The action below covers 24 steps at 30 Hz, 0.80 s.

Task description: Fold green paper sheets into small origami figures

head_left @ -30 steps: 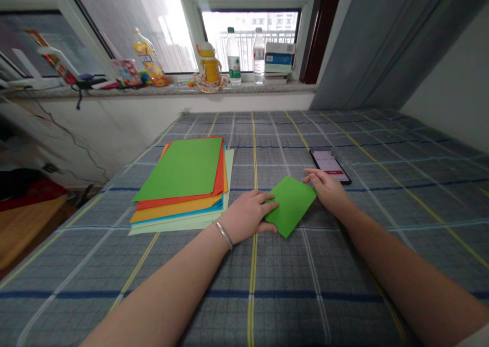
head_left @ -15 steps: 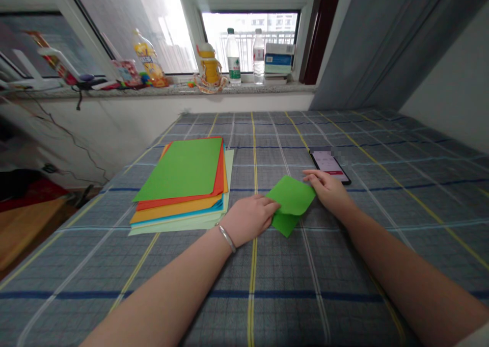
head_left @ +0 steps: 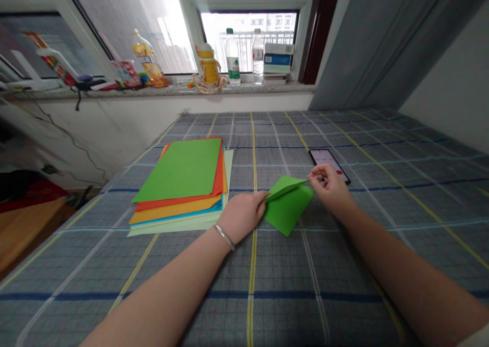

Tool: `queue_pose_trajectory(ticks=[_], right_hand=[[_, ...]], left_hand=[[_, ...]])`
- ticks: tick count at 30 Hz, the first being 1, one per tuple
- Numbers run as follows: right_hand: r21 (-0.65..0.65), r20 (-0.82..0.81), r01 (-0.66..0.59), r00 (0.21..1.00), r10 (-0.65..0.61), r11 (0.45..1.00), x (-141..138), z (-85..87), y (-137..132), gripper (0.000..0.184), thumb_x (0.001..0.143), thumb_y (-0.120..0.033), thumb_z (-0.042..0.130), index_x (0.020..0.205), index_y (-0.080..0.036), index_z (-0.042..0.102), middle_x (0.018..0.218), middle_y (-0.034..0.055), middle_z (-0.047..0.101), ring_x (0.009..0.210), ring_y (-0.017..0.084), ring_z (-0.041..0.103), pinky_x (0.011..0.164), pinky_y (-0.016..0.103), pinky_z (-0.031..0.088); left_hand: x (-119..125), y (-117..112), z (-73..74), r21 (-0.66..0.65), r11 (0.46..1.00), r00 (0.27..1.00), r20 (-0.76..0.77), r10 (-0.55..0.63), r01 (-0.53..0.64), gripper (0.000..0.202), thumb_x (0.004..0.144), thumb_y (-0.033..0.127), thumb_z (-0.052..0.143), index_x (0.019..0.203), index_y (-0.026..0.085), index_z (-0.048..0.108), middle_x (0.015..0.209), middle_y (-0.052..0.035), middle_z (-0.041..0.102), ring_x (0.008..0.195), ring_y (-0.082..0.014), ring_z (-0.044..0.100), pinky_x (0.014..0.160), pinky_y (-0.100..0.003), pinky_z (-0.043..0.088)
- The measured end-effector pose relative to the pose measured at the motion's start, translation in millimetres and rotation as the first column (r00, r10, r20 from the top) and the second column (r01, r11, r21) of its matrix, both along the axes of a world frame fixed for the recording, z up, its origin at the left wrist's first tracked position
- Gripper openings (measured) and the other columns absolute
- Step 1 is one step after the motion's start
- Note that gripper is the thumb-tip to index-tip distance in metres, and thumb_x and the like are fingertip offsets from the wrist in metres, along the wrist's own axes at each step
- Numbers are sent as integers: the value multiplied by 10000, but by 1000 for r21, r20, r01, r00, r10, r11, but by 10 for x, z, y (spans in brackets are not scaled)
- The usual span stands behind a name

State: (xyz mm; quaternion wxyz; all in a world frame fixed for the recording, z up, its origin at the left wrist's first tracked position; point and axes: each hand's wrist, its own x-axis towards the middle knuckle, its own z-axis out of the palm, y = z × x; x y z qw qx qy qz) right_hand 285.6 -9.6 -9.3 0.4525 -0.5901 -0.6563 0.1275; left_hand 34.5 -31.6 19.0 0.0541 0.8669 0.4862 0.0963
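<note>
A folded sheet of green paper [head_left: 288, 207] lies on the checked cloth, its lower corner pointing towards me and a narrow flap raised along its upper part. My left hand [head_left: 244, 213], with a silver bangle at the wrist, pinches the left end of that flap. At the opposite end my right hand [head_left: 326, 183] grips the flap's right corner between thumb and fingers. Just beyond the right hand lies a phone [head_left: 324, 157] with a lit screen, partly covered by the fingers.
To the left rests a stack of coloured paper [head_left: 179, 168], green on top. Bottles, among them a green-capped water bottle [head_left: 232, 59], and a yellow cup [head_left: 208, 67] line the windowsill [head_left: 263, 88]. A grey checked cloth [head_left: 214, 296] covers the surface.
The upper flap, which lay over the sheet's middle, is now lifted and folded back away from me. Both hands have closed on its ends; the right fingers were straighter before.
</note>
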Motion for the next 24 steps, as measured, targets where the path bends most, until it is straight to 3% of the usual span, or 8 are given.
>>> queue_pose_trajectory(ticks=[5,7,9,13,18,24], right_hand=[[175,-31,4,1000,1,985,-29,65,-65,293,773,-229,532,1062,-213,487,1098,98,549,737,158,578,486,258,448],[201,38,-66,997,60,977,-20,88,-77,278,787,-197,514,1063,-219,511,1142,102,541,794,173,589,507,268,470],[146,173,-236,962,210,961,-15,91,-79,202,811,-169,494,990,-224,568,1072,84,594,884,196,598,630,309,518],[-28,375,-544,772,513,839,-54,43,-76,242,830,-132,494,987,-241,642,1046,52,666,1052,212,580,942,417,458],[-151,432,-634,648,627,759,-97,52,-108,291,814,-196,582,1091,-242,657,1089,64,681,1033,221,600,941,429,441],[-243,395,-681,580,712,690,-72,132,-167,705,618,-475,790,1263,-272,588,1295,106,571,1187,287,512,1011,474,368]], left_hand=[[-25,71,2,-70,991,989,90,117,-111,234,915,246,413,1006,178,617,740,-48,682,678,-200,652,609,-270,456],[-39,93,-7,-98,988,979,155,131,-117,209,904,240,418,977,176,603,721,-33,667,639,-179,631,581,-251,434],[-57,113,-26,-112,987,966,222,137,-114,196,893,235,425,990,178,585,710,-19,654,618,-164,615,563,-238,417],[-102,172,-92,-132,985,940,309,147,-110,213,874,249,440,1019,181,581,693,-9,630,610,-163,599,559,-244,426],[-157,286,-199,-210,967,852,469,232,-148,259,844,232,454,1068,169,567,814,-36,664,722,-187,642,658,-287,515],[-174,349,-255,-445,893,690,624,367,-72,233,833,198,466,1057,165,523,848,-36,664,692,-173,667,610,-287,569]])
